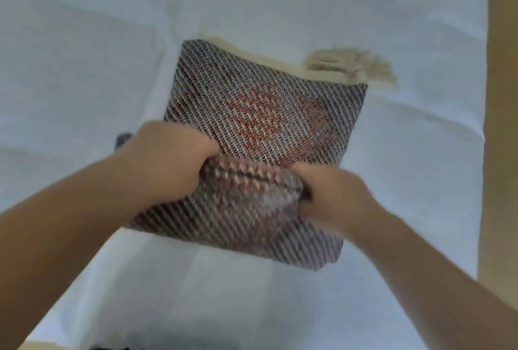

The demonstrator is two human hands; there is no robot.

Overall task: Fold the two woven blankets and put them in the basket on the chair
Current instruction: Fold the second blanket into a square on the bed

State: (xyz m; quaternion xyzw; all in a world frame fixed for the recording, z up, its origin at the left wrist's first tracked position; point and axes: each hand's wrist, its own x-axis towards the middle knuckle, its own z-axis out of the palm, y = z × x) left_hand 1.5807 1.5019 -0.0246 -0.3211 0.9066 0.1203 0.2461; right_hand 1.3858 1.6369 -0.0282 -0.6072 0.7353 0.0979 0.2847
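Two hands, left hand [168, 153] and right hand [333, 195], grip one woven blanket [266, 114].

1. Woven blanket [260, 114]: folded into a thick rectangular bundle, lying on a white sheet.
2. Pattern: fine dark and pale diagonal weave, with an orange-red diamond at the centre of the upper face.
3. Far edge: cream border, ending in a cream tassel [353, 68] at the far right corner.
4. Near portion: bunched and raised. Detail blurred.
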